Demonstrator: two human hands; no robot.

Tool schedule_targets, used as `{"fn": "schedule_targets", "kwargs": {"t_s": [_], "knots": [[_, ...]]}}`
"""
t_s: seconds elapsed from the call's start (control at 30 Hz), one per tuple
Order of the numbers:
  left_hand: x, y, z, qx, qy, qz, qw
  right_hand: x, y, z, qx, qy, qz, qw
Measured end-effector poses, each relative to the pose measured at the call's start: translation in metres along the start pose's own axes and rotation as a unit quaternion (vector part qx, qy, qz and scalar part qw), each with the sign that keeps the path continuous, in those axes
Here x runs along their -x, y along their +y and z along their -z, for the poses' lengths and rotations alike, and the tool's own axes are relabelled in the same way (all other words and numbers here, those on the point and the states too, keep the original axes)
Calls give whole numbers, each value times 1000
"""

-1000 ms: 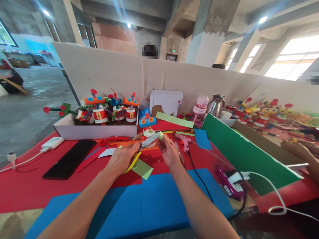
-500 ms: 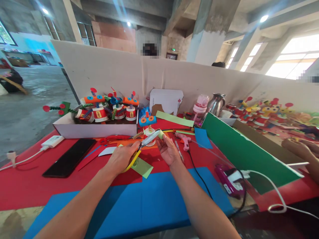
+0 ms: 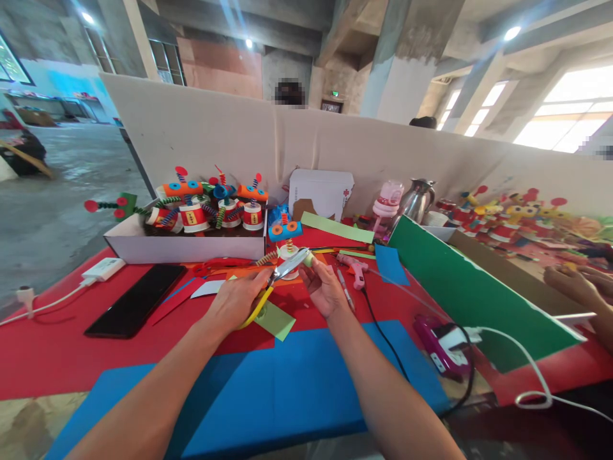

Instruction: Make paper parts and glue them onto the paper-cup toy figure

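In the head view we see the left hand [image 3: 235,301] closed around the yellow handles of a pair of scissors [image 3: 274,282], whose metal blades point up and to the right. The right hand [image 3: 324,288] pinches a small light green piece [image 3: 309,259] between thumb and fingers, and the blade tips touch this piece or lie just beside it; we cannot tell which. Both hands are above the red sheet [image 3: 57,358], near its far part, and a light green paper scrap [image 3: 274,320] lies under the left hand. A blue sheet [image 3: 282,390] lies nearer to us, under both forearms.

Compared with the frame half a second ago, almost nothing has changed: the hands keep the same grip, the scissors stay at the green piece, and only the whole scene sits very slightly differently in the picture.

Behind the hands stands a white box [image 3: 182,246] with paper figures [image 3: 218,207] in it. A black phone [image 3: 136,299] lies at the left, a pink glue gun [image 3: 353,268] just right of the right hand, and a green board [image 3: 474,297] leans at the right. At the right edge, another person's hand [image 3: 572,285] rests by a brown tray.
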State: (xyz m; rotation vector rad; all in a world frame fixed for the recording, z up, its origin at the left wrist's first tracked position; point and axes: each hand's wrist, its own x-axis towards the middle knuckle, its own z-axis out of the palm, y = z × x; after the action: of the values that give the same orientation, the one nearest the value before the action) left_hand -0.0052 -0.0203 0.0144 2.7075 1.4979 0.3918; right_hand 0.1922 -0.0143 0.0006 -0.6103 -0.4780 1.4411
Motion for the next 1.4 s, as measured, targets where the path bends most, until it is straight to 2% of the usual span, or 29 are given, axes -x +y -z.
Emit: {"fn": "schedule_targets", "kwargs": {"t_s": [0.23,0.37,0.47,0.53,0.67,0.8,1.03,1.27,1.4], "knots": [[0,1,3,-6,-27,14,1000,1,0,-2,1,16,5,1000],[0,3,4,19,-24,13,999,0,0,-2,0,20,16,1000],[1,2,3,50,2,10,999,1,-1,-2,0,17,24,1000],[2,-1,2,73,38,19,996,1,-3,-2,-12,18,19,1000],[3,-7,0,113,113,33,987,3,-8,-1,-54,18,-32,998],[2,-10,-4,126,152,21,980,2,-10,1,-61,18,-74,995],[1,-10,-7,104,174,36,979,-1,-7,2,-56,28,-90,994],[1,-13,-9,88,195,74,974,0,-5,1,-32,28,-58,997],[1,-12,-8,88,186,82,975,2,-5,-2,-29,7,-47,998]]}}
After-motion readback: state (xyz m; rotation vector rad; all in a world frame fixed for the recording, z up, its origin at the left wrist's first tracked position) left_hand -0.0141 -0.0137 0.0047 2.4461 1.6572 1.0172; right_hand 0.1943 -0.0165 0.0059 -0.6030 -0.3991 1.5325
